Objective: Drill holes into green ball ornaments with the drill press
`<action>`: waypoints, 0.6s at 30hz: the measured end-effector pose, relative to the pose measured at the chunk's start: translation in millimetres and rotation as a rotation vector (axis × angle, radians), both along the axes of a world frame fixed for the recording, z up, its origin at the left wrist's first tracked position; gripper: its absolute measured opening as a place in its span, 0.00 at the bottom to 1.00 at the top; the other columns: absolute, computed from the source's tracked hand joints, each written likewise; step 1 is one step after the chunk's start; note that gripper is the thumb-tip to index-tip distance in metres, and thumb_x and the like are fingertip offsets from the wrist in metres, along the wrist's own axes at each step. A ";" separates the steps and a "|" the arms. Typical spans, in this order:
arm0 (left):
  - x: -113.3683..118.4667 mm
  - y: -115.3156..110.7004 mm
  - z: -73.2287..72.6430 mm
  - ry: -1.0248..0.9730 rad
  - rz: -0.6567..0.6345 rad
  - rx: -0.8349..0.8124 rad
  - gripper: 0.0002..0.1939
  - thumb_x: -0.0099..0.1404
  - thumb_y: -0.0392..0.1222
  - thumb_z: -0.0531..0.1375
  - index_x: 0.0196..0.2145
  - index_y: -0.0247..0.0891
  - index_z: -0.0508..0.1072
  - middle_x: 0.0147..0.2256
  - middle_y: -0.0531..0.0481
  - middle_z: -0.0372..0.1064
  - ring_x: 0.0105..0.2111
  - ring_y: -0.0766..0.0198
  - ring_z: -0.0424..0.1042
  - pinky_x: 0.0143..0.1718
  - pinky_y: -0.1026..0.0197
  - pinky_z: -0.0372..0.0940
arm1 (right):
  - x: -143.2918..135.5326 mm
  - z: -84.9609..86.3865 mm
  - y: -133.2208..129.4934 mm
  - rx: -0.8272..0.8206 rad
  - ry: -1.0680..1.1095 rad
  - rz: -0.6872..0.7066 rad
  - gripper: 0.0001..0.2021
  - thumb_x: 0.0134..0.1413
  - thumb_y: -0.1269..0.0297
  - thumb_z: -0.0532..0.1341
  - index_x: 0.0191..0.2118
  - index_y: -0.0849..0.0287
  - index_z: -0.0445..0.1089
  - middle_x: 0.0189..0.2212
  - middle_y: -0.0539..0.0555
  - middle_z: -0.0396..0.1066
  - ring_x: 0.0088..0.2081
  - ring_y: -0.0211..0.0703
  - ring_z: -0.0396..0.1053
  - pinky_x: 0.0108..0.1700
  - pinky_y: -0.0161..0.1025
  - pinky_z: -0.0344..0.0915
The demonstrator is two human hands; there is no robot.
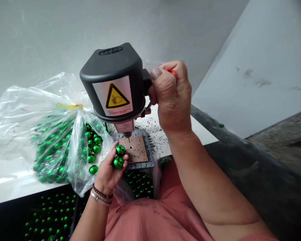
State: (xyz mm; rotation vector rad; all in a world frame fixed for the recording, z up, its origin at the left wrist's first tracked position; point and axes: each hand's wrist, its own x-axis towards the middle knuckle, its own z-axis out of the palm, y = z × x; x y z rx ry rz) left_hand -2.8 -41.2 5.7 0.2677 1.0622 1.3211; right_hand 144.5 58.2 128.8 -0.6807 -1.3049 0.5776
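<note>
Here the left grip (109, 170) is cradling two balls (118, 163) by the board (139, 150), left of the bit (129, 139) on its near side; the right grip (174, 97) is clenching the handle (173, 72).

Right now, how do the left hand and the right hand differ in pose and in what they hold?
Pose: the left hand is cupped with its palm showing; the right hand is closed in a fist.
Hold: the left has two shiny green balls; the right grips a red handle beside the black machine head.
Wrist: the left wears bracelets; the right shows none.
Shared: both are gloveless.
</note>
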 end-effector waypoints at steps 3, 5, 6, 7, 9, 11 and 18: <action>-1.9 1.0 -1.9 0.103 -0.041 0.030 0.25 0.54 0.41 0.61 0.50 0.41 0.62 0.32 0.52 0.66 0.24 0.71 0.68 0.19 0.71 0.59 | 1.3 0.7 0.5 0.020 0.033 0.029 0.11 0.53 0.55 0.54 0.28 0.56 0.55 0.19 0.45 0.52 0.23 0.31 0.52 0.28 0.32 0.55; -3.8 3.4 -3.2 0.311 -0.079 0.049 0.27 0.53 0.45 0.62 0.50 0.39 0.63 0.29 0.53 0.66 0.21 0.72 0.65 0.17 0.71 0.55 | 2.6 1.1 0.9 0.024 0.031 0.056 0.11 0.53 0.56 0.54 0.27 0.56 0.55 0.18 0.45 0.52 0.22 0.32 0.52 0.26 0.33 0.53; -4.8 5.3 -3.7 0.460 -0.104 0.051 0.27 0.53 0.46 0.62 0.50 0.39 0.64 0.27 0.54 0.66 0.20 0.73 0.63 0.18 0.70 0.55 | 3.3 1.3 0.8 0.023 0.028 0.065 0.11 0.53 0.56 0.54 0.27 0.56 0.55 0.18 0.45 0.51 0.22 0.32 0.51 0.26 0.33 0.53; -5.7 7.7 -4.3 0.625 -0.131 0.049 0.27 0.53 0.47 0.62 0.50 0.38 0.66 0.26 0.55 0.67 0.20 0.72 0.63 0.19 0.70 0.56 | 3.9 1.6 0.6 0.021 0.025 0.072 0.10 0.53 0.57 0.54 0.27 0.56 0.55 0.18 0.45 0.51 0.22 0.32 0.51 0.25 0.33 0.52; -7.1 13.3 -5.3 0.933 -0.196 0.049 0.24 0.53 0.49 0.61 0.47 0.38 0.69 0.26 0.54 0.69 0.22 0.70 0.65 0.23 0.68 0.59 | 4.8 2.1 -0.2 0.003 0.022 0.082 0.09 0.53 0.58 0.54 0.28 0.55 0.55 0.18 0.45 0.51 0.21 0.32 0.51 0.24 0.33 0.52; -7.5 18.9 -6.1 1.139 -0.258 0.065 0.21 0.53 0.48 0.60 0.44 0.38 0.71 0.30 0.52 0.72 0.26 0.67 0.68 0.28 0.65 0.62 | 5.5 2.8 -1.4 -0.026 0.022 0.105 0.09 0.52 0.57 0.54 0.28 0.55 0.55 0.18 0.45 0.51 0.20 0.31 0.51 0.24 0.33 0.51; -1.9 27.9 -4.7 1.490 -0.321 0.049 0.19 0.54 0.46 0.59 0.44 0.39 0.72 0.39 0.50 0.73 0.38 0.60 0.71 0.41 0.61 0.63 | 7.4 4.7 -4.4 -0.039 0.043 0.157 0.10 0.52 0.56 0.54 0.28 0.56 0.55 0.18 0.43 0.49 0.20 0.28 0.50 0.24 0.30 0.51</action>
